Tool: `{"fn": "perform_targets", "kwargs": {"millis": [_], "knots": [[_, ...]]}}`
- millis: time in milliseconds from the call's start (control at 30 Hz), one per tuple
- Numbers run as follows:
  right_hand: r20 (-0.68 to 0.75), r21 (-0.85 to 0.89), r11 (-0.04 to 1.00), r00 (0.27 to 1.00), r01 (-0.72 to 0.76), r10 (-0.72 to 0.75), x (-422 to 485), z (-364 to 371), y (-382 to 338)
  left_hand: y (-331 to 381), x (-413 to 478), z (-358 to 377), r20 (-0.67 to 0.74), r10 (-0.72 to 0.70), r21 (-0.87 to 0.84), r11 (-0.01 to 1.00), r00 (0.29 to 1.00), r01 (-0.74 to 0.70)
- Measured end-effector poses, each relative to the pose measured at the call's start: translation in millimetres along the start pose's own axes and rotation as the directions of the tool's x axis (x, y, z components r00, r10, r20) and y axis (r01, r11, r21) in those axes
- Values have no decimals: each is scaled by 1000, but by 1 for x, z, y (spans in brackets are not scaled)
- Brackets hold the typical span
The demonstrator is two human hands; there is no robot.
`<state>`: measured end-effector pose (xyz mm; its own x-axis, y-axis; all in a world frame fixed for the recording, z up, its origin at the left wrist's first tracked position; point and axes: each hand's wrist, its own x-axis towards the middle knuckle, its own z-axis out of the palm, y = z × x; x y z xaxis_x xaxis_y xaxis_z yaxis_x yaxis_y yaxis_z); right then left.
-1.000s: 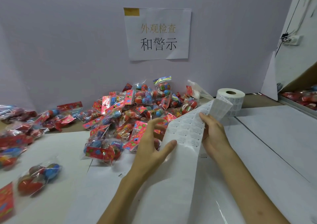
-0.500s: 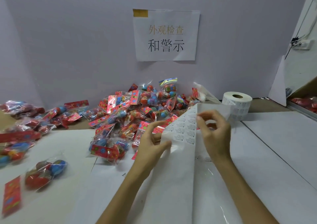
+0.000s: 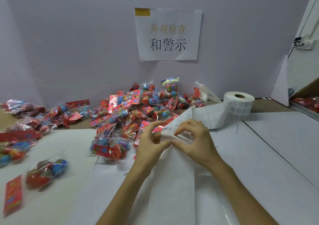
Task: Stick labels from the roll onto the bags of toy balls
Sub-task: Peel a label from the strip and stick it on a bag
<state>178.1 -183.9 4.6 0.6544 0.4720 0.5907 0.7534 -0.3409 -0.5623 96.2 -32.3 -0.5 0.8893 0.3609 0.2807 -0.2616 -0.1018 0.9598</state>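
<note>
Both forearms are stretched forward from the near edge over the white worktop [image 3: 269, 157], and the hands are brought together in the middle. The label strip [image 3: 207, 115] is pinched by the left hand [image 3: 150, 146] at its left edge, between the thumb and curled fingers. The same strip is gripped by the right hand [image 3: 198, 143], with thumb and index finger bent toward each other. The strip is unrolled from the roll [image 3: 239, 104], which stands far right. The pile of bags [image 3: 138, 107] is heaped far left of the hands, against the wall.
</note>
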Motion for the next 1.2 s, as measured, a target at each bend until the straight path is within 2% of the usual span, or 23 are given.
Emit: {"fn": "perform_targets", "kwargs": {"millis": [133, 267, 433, 633, 767, 867, 1000, 1133, 1200], "knots": [[-51, 41, 999, 998, -25, 27, -1, -2, -2, -1, 0, 1, 23, 20, 37, 999, 1000, -21], [-42, 38, 999, 999, -33, 35, -1, -2, -4, -1, -1, 3, 32, 69, 109, 991, 997, -72], [-42, 72, 995, 996, -72, 75, -1, -4, -2, 0, -2, 6, 54, 54, 148, 987, 997, -62], [-216, 137, 981, 962, -138, 165, 2, -8, 3, -2, -2, 5, 78, 21, 182, 983, 997, -35], [-344, 254, 955, 908, -156, 239, 5, -14, 5, -3, -3, 6, 56, 167, 321, 930, 984, -176], [-408, 281, 949, 877, -145, 255, 4, -15, 3, -4, -4, 6, 15, 281, 422, 868, 960, -260], [-440, 281, 952, 864, -125, 244, 4, -15, 1, -3, -5, 6, -6, 283, 455, 855, 959, -250], [-439, 283, 953, 869, -107, 228, 4, -15, 2, 3, -12, 8, 189, 169, 381, 895, 967, -231], [-415, 276, 956, 885, -99, 212, 4, -14, 1, 3, -15, 11, 227, 166, 377, 893, 960, -244]]}}
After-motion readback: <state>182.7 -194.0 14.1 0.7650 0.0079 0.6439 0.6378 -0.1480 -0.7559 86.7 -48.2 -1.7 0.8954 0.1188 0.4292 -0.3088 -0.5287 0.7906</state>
